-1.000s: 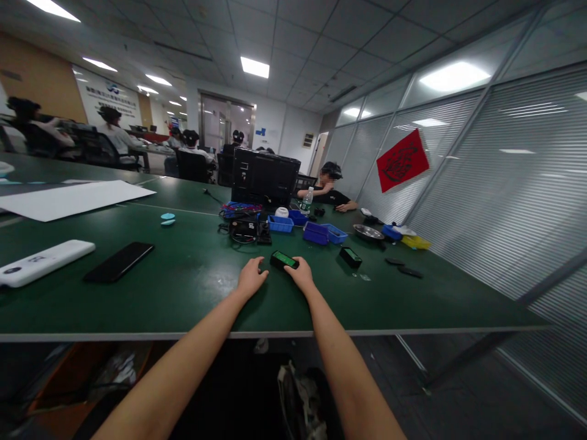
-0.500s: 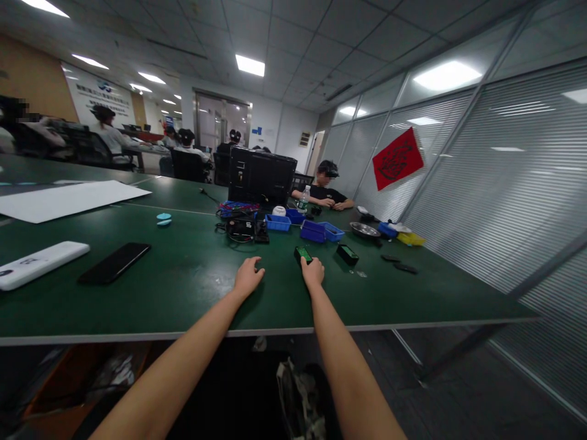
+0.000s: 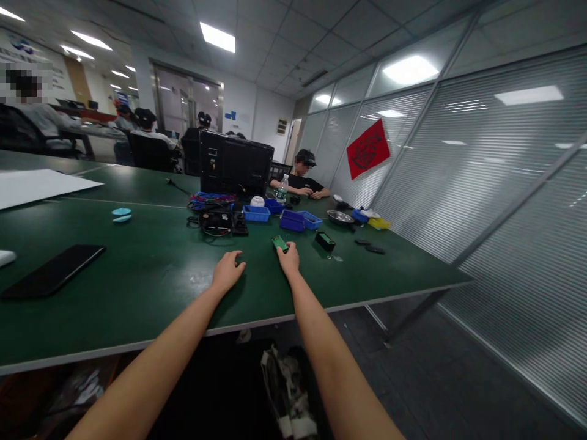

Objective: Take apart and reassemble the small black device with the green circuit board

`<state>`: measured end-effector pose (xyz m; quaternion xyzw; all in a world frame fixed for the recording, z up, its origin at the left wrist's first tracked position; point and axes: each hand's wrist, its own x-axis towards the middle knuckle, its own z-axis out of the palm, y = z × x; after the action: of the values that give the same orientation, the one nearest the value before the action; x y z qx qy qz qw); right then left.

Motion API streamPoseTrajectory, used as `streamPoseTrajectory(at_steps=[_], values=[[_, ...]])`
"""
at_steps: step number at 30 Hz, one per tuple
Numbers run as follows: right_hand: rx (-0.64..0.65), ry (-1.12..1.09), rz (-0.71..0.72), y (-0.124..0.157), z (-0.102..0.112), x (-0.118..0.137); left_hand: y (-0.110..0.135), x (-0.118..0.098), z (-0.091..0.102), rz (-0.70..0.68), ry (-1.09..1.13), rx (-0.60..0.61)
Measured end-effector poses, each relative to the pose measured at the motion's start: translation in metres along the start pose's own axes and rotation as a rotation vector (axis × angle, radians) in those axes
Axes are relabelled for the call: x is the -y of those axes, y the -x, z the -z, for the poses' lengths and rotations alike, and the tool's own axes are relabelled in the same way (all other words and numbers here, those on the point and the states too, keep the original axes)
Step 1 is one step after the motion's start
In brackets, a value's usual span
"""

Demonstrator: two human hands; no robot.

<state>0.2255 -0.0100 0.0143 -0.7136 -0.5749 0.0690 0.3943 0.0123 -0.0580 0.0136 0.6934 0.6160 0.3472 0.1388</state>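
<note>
My right hand [image 3: 288,259] grips a small green circuit board [image 3: 279,244], with thumb and fingers at its near right side. A dark edge shows under the board, but whether it sits in a casing I cannot tell. Over the green table [image 3: 257,287], my left hand [image 3: 228,271] is apart from the board, its fingers loosely bent and a gap between thumb and forefinger. Nothing shows in it. To the right of my right hand lies a black box [image 3: 325,242] with a green face. Small clear bits [image 3: 338,258] lie just in front of that box.
Blue trays [image 3: 257,213], a black power adapter with cables [image 3: 215,222] and a monitor [image 3: 236,164] stand farther back. A metal dish [image 3: 340,217] and dark flat pieces [image 3: 375,249] are at the right. A black slab [image 3: 52,271] lies left. Another person [image 3: 302,180] sits across.
My view has turned to the right, so everything appears farther left. The board in my right hand now shows more of its green face, and the hand's grip has shifted slightly.
</note>
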Motion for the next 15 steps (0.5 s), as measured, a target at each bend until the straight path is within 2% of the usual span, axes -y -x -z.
streamPoseTrajectory(at_steps=[3,6,9,15], values=[[0.023,0.0,-0.024,0.0,0.0,0.0,0.001,0.001,0.0,-0.012,-0.002,0.002],[-0.042,0.074,0.02,0.004,0.0,0.003,0.003,0.0,0.001,-0.019,0.001,-0.009],[-0.108,0.196,0.143,0.011,-0.001,0.008,0.004,0.001,0.001,-0.032,0.004,-0.031],[-0.017,0.299,0.417,0.021,-0.001,0.021,0.002,0.002,-0.001,-0.006,0.018,-0.031]])
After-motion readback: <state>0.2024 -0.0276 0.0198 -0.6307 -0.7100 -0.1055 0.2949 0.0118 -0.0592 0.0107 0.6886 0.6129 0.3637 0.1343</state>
